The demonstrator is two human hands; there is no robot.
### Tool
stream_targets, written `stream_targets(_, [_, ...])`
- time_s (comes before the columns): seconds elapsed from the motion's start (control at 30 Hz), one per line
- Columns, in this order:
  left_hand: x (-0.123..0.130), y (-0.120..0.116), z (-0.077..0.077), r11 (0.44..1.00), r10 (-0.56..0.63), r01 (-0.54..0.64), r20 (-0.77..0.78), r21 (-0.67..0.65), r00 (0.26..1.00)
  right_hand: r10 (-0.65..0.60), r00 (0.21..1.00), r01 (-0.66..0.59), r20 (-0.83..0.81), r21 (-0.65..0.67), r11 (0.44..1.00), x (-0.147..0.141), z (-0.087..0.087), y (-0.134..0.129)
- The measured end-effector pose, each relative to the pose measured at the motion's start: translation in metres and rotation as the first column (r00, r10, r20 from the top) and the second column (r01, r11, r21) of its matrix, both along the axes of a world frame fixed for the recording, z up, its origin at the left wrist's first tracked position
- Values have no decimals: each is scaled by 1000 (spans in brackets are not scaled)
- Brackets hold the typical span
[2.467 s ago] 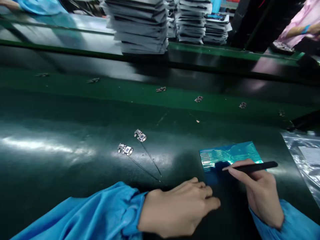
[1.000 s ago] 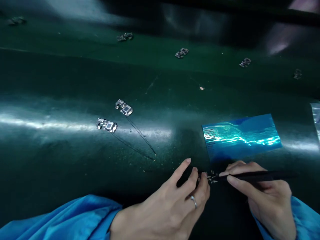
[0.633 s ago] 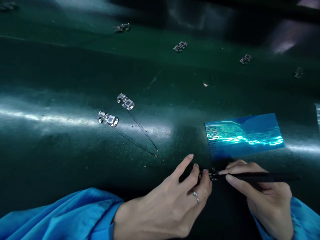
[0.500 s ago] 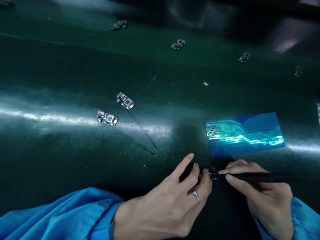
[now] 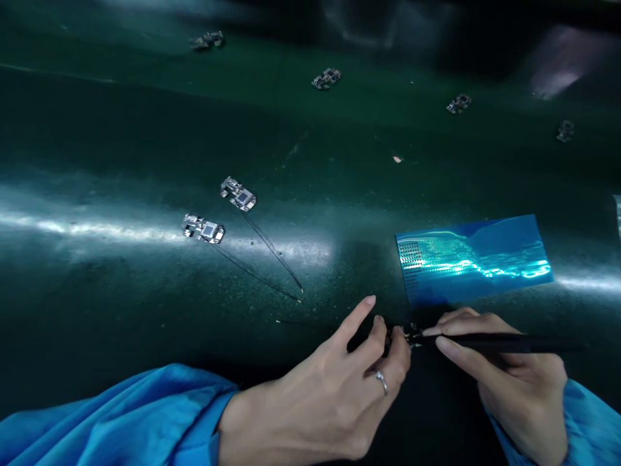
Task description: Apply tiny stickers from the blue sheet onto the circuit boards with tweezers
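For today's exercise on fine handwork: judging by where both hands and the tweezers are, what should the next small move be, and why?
Probably a slight press of the tweezers in the right hand onto the small part, since their tip already meets it and the left hand pins it on the green belt.

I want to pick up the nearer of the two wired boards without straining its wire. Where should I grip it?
Probably pinch the nearer wired board by its long edges, coming from above on its left end: it lies flat, and its thin wire trails off rightward.
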State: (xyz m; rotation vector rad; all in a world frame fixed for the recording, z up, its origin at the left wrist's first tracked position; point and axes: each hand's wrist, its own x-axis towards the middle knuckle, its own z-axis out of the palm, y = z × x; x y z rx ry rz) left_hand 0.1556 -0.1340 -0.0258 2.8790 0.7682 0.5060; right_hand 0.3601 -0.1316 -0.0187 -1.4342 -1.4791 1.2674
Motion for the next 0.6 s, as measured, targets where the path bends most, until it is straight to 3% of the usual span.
stream_targets(0.4, [2,0,1,1000,-15,15,-23,15,1000,-12,1000,12,1,-37,999,-3,0,0])
stream_targets(0.6, [7,7,4,999,-39,40,-53,18,998,-94,995,94,-32,5,996,6,-3,2])
